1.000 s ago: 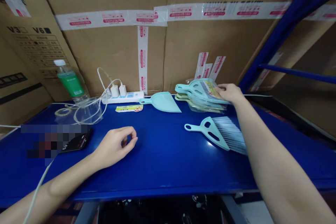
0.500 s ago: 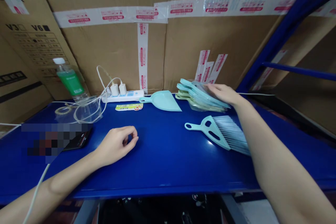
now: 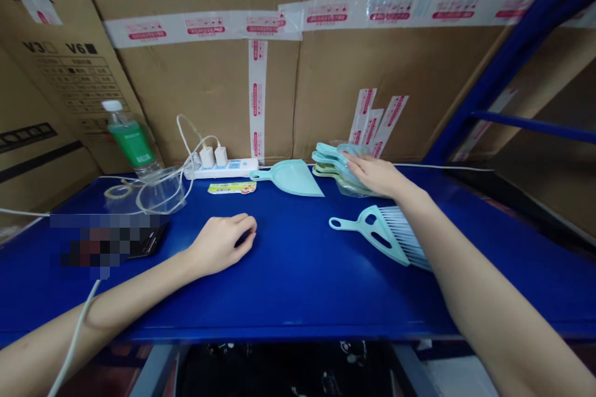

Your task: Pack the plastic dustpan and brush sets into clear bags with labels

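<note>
I read the tabletop as blue painted metal, smooth and glossy, with a glare spot just beside the brush. The brush has a pale teal plastic handle with a satin finish and fine pale bristles. Behind the brush, the stack of dustpans under the right hand is the same plastic, wrapped in clear shiny film. Further behind the brush, the cardboard boxes look matt and fibrous, crossed by glossy printed tape.

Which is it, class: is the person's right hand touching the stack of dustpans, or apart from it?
Touching. The head view shows the right hand lying palm-down on the stack of dustpans, fingers across the top one.
</note>
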### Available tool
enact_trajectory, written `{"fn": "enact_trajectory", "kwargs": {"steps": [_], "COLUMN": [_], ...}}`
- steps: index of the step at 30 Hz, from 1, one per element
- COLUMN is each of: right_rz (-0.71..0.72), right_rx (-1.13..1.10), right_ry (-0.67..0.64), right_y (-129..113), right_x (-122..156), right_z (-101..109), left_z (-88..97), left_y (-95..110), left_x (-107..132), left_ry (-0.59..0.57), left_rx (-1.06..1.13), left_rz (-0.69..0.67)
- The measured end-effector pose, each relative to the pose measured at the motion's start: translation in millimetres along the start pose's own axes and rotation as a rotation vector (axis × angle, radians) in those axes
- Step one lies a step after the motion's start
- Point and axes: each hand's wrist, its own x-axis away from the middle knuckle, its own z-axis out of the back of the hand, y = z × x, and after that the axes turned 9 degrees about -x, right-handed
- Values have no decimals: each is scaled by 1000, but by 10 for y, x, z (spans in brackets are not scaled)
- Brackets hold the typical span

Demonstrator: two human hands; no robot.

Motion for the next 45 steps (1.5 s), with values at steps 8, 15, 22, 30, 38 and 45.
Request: {"fn": "enact_trajectory", "kwargs": {"steps": [8,15,22,30,38,45], "right_rz": [31,59,-37,-8,33,122], "right_rx": [28,23,-10,-46,-77,-96], "right_ry": [47,113,144,155,154,124], "right_y": [-88,-78,-139,-147,-159,-163], "right_x": [-12,-19,39,64,88,97], "right_z": [-53,-90,-23,40,90,83], "left_z": [-42,-211,-283,-235,-116,-49], "left_y": [112,155,107,132,164,193], "left_x": [-331,-629,-755,-792,-587,-363], "left_ry": [-134,-87,-122,-118,-132,-127], "left_rx": [-272,-332,-261,-241,-225,-240], "left_rz": [-35,-35,7,-17,-86,-164]}}
